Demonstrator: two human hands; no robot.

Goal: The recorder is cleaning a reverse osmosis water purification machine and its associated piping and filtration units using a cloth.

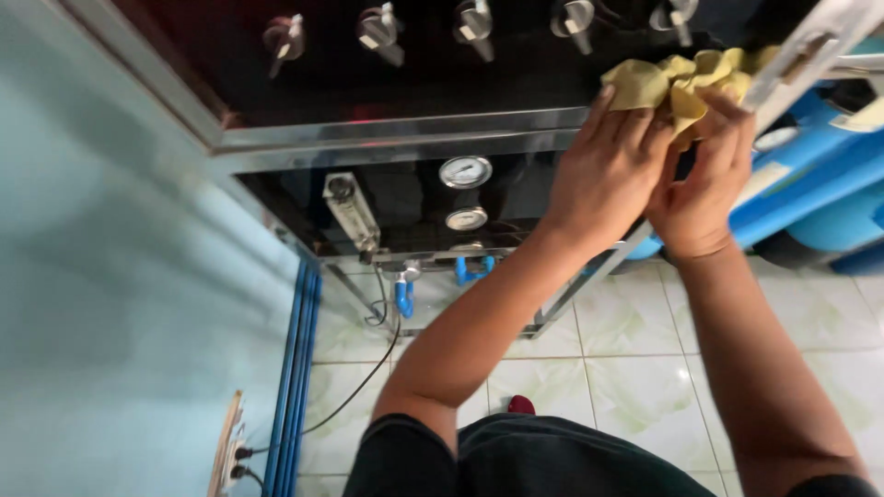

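A crumpled yellow cleaning cloth (683,81) sits bunched at the top right edge of a tall machine cabinet with a black glossy panel and shiny steel frame (396,138). The left hand (603,175) lies flat over the cloth's lower left part, fingers stretched and close together, pressing it against the frame. The right hand (704,179) is just beside it, fingers curled up into the cloth's folds, pinching the soft fabric. The two hands touch at the thumbs. On the dark panel, a row of grey metal lever valves (474,20) runs along the top, and two round white dial gauges (465,172) sit lower down. Below lies a floor of pale glossy square tiles (645,368); a smooth light blue wall (120,276) stands on the left, and blue plastic tanks (820,198) on the right.
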